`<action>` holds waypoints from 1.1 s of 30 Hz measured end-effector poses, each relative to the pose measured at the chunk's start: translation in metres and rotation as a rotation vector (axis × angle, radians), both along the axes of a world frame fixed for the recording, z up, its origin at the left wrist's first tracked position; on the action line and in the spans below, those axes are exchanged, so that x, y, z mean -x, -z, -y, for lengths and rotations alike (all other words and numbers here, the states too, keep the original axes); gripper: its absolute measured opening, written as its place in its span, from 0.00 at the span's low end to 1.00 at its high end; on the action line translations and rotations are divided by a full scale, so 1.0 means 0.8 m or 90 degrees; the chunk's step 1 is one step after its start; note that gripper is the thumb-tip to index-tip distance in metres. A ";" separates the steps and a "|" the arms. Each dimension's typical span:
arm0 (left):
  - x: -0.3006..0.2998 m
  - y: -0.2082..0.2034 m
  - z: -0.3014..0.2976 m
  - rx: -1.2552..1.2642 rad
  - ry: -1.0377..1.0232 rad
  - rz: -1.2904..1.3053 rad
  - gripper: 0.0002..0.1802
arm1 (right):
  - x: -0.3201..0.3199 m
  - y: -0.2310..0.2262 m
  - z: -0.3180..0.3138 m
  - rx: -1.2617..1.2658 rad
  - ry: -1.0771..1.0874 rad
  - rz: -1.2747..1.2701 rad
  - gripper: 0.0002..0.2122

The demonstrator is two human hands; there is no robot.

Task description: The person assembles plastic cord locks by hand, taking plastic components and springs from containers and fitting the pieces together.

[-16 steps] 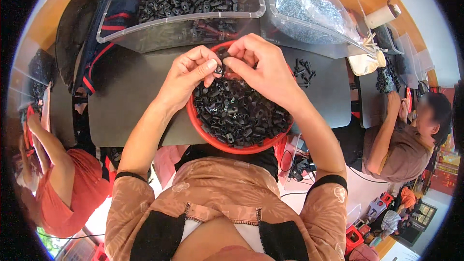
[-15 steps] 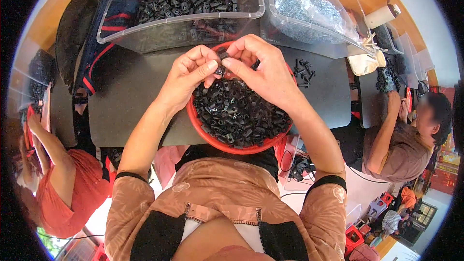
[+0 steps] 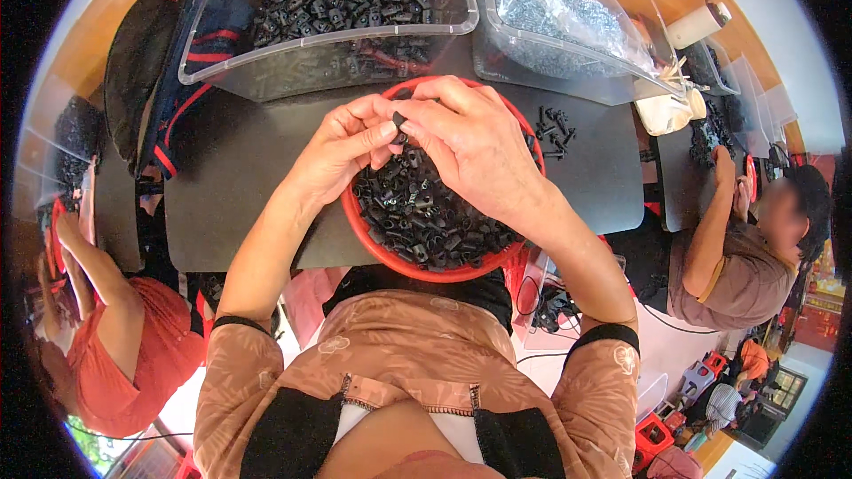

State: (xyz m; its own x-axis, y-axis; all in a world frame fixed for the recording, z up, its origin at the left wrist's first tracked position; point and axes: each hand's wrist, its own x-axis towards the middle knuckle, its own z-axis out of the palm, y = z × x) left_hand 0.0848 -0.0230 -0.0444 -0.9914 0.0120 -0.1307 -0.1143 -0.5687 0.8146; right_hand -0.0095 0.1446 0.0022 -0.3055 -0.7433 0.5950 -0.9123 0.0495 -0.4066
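Above the red basin (image 3: pixel 417 273), my two hands meet at their fingertips around a small black plastic part (image 3: pixel 399 122). My left hand (image 3: pixel 346 137) pinches it between thumb and fingers. From the other side, my right hand (image 3: pixel 470 146) presses thumb and forefinger against the same part, its back turned up. The fingers cover most of the part, so its exact kind cannot be made out. Many loose black plastic pieces (image 3: pixel 435 217) fill the basin just below.
Behind the basin stand a clear bin (image 3: pixel 328 43) of black parts and another (image 3: pixel 577 75) of small silvery pieces. Several black pieces (image 3: pixel 555 131) lie on the dark table (image 3: pixel 240 204). A dark bag (image 3: pixel 142 62) is at left. Co-workers sit at left (image 3: pixel 133 346) and right (image 3: pixel 737 275).
My right hand has shifted slightly left and down and rolled over, showing more of its back. My left hand stays nearly in place, still pinching.
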 end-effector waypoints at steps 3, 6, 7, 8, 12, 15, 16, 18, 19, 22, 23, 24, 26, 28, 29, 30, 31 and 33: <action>0.001 -0.001 0.001 0.118 -0.019 -0.060 0.07 | -0.001 -0.003 -0.002 -0.016 0.006 0.052 0.06; 0.001 0.000 0.002 0.146 -0.029 -0.058 0.07 | 0.003 -0.006 -0.006 -0.036 -0.021 0.173 0.05; 0.001 0.000 0.003 0.147 -0.018 -0.059 0.07 | 0.005 -0.011 -0.006 -0.043 -0.033 0.207 0.05; 0.001 0.001 0.004 0.147 -0.008 -0.060 0.07 | 0.007 -0.015 -0.005 -0.051 -0.046 0.241 0.06; -0.001 -0.003 -0.003 0.219 -0.025 -0.055 0.07 | 0.016 -0.026 -0.010 -0.135 -0.078 0.375 0.06; 0.001 0.002 -0.002 0.223 -0.023 -0.046 0.07 | 0.019 -0.026 -0.010 -0.170 -0.083 0.388 0.05; 0.001 0.003 -0.001 0.222 -0.012 -0.040 0.07 | 0.019 -0.026 -0.010 -0.172 -0.074 0.392 0.05; 0.002 0.000 -0.002 0.221 -0.002 -0.034 0.07 | 0.017 -0.025 -0.010 -0.173 -0.064 0.396 0.05; 0.002 -0.005 -0.006 0.183 -0.030 -0.041 0.08 | 0.017 -0.025 -0.011 -0.166 -0.030 0.416 0.05; 0.003 -0.004 -0.003 0.149 -0.056 -0.049 0.09 | 0.015 -0.016 -0.015 -0.137 0.033 0.470 0.07; 0.004 -0.001 -0.001 0.152 -0.054 -0.050 0.09 | 0.014 -0.012 -0.016 -0.113 0.060 0.504 0.08; 0.004 0.001 -0.001 0.152 -0.054 -0.050 0.09 | 0.012 -0.011 -0.017 -0.113 0.060 0.503 0.08; 0.003 0.005 -0.001 0.146 -0.043 -0.065 0.08 | 0.007 -0.008 -0.018 -0.093 0.050 0.545 0.08; 0.003 0.005 -0.001 0.147 -0.046 -0.065 0.08 | 0.005 -0.002 -0.016 -0.097 0.039 0.564 0.08; 0.003 0.005 -0.002 0.147 -0.049 -0.065 0.08 | 0.004 0.000 -0.015 -0.100 0.029 0.582 0.09; 0.003 0.005 -0.003 0.147 -0.048 -0.064 0.08 | 0.004 -0.001 -0.016 -0.099 0.031 0.583 0.09; 0.003 0.003 -0.003 0.163 -0.057 -0.069 0.07 | 0.004 -0.002 -0.015 -0.099 0.035 0.571 0.08; 0.001 0.002 -0.004 0.180 -0.066 -0.073 0.07 | 0.005 -0.002 -0.014 -0.098 0.039 0.560 0.08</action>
